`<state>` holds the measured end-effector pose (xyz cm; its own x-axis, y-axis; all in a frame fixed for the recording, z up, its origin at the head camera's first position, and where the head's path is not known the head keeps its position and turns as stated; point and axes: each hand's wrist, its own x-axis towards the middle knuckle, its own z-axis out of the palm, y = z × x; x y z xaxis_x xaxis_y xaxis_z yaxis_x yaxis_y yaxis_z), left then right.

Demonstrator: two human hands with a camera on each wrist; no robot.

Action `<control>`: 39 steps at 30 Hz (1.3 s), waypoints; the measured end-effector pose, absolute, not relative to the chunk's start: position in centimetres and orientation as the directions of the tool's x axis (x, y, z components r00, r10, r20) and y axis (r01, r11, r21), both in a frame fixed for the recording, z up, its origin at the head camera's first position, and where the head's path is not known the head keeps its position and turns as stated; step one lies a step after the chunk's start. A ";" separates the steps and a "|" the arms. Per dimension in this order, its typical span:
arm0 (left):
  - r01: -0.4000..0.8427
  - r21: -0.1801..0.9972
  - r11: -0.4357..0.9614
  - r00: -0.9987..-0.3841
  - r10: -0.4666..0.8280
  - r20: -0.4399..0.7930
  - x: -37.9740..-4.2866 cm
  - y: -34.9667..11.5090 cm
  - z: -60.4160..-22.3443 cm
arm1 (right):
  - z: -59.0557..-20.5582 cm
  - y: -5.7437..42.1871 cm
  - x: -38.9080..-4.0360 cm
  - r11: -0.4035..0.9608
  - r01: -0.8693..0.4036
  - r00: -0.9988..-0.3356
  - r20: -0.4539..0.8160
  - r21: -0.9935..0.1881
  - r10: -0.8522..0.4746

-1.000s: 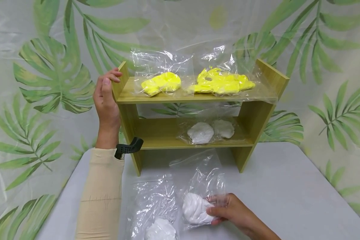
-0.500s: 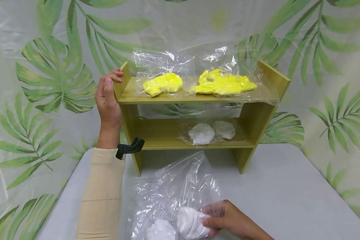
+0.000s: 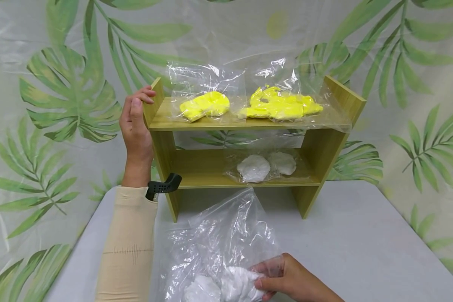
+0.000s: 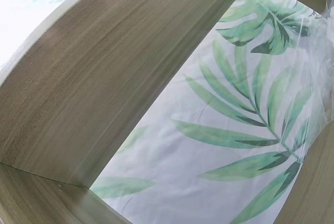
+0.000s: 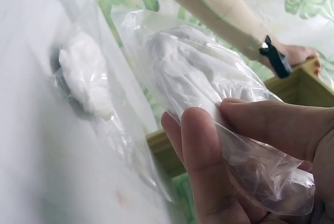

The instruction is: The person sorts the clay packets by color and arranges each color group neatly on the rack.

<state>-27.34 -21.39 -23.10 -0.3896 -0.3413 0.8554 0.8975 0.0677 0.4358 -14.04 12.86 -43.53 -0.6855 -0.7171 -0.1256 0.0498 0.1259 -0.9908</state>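
In the head view, my right hand (image 3: 287, 281) pinches a clear plastic bag (image 3: 245, 222) with a soft white lump (image 3: 239, 282) inside, thumb on the near face. The right wrist view shows the lump (image 5: 182, 67) folded and creased, with loose plastic trailing below the fingers. Beside it on the table lies another clear bag with a white lump (image 3: 201, 289), which the held bag partly overlaps in the head view. My left hand (image 3: 136, 119) rests at the upper left side panel of the wooden shelf (image 3: 162, 157), fingers loosely bent at its edge, thumb pointing up.
Two bags with yellow lumps (image 3: 205, 105) lie on the top shelf. White lumps (image 3: 253, 167) in clear plastic lie on the right part of the middle shelf. A leaf-patterned sheet (image 3: 71, 92) hangs behind the light grey table (image 3: 347, 235).
My right hand has brought the bagged white lump down and slightly left, toward the other bag on the table. My left hand keeps its place at the shelf panel.
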 end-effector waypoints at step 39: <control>0.881 0.470 0.050 -0.426 -0.346 0.836 -26.9 -21.3 -22.8 | -34.4 12.0 -20.4 0.118 -0.140 -0.830 0.052 -0.983 -0.555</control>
